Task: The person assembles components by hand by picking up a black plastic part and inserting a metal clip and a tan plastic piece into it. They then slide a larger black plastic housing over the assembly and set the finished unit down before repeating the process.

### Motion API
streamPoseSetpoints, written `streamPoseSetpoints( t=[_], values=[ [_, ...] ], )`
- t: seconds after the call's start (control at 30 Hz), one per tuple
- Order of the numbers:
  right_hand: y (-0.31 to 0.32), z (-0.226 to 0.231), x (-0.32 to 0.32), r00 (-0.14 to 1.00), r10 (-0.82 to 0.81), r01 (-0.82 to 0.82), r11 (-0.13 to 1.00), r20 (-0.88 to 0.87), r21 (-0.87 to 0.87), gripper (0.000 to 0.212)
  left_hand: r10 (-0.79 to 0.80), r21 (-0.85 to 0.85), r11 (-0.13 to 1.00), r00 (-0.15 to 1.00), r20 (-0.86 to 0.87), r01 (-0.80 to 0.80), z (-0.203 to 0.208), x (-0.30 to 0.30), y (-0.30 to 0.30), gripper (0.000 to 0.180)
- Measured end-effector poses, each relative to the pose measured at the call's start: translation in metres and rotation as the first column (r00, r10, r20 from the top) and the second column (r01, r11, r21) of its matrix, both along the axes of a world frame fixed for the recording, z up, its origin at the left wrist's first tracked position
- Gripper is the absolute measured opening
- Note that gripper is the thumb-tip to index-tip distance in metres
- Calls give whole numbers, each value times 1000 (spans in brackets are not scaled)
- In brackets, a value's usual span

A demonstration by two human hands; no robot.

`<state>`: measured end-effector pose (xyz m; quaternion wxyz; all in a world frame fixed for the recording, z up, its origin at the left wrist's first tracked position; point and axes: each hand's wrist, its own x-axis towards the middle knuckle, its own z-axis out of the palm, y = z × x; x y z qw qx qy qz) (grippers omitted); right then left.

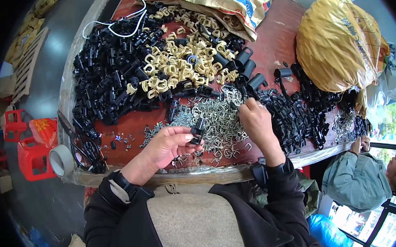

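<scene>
My left hand [166, 146] pinches a small black plastic fitting [198, 132] between thumb and fingers, just above the table's near edge. To its right, my right hand [255, 119] reaches down with fingers drawn together where U-shaped metal clips [219, 118] meet small black plastic pieces [288, 116]. Whatever its fingertips hold, if anything, is hidden. Small silvery screws [181, 117] lie beyond my left hand. Farther back, cream-coloured plastic clips [179, 60] are heaped beside a broad pile of black plastic parts [103, 71]. Several black cylindrical sleeves [256, 81] lie beyond my right hand.
A paper sack [229, 4] lies at the far edge, and a full yellow woven bag [336, 46] at the far right. A white cable [122, 26] crosses the black pile. Scissors [65, 124] and a tape roll [62, 160] sit left. Another person [357, 180] works at right.
</scene>
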<state>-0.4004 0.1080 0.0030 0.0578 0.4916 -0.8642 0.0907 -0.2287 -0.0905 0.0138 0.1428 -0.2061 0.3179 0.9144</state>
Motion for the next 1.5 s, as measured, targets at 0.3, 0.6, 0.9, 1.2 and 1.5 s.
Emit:
streamPoseSetpoints(
  t=[0.3,0.6,0.9,1.2,1.5],
  values=[
    [-20,33,-6,993,11,-2,997,121,-78,13,63,-13,998,998,-29,-64,-1,21,0,23],
    [-72,-16,-51,999,-32,32,999,-2,44,6,120,-29,992,990,-79,-123,4,16,-11,24],
    [-41,12,13,330,400,432,742,855,-513,14,147,5,989,983,-105,-148,10,13,0,22],
    [-19,10,70,287,390,502,717,875,-484,23,151,-6,988,982,-114,-153,11,19,14,19],
    [-18,10,87,155,451,492,737,879,-464,29,171,138,979,970,-171,-148,1,9,21,19]
  ],
)
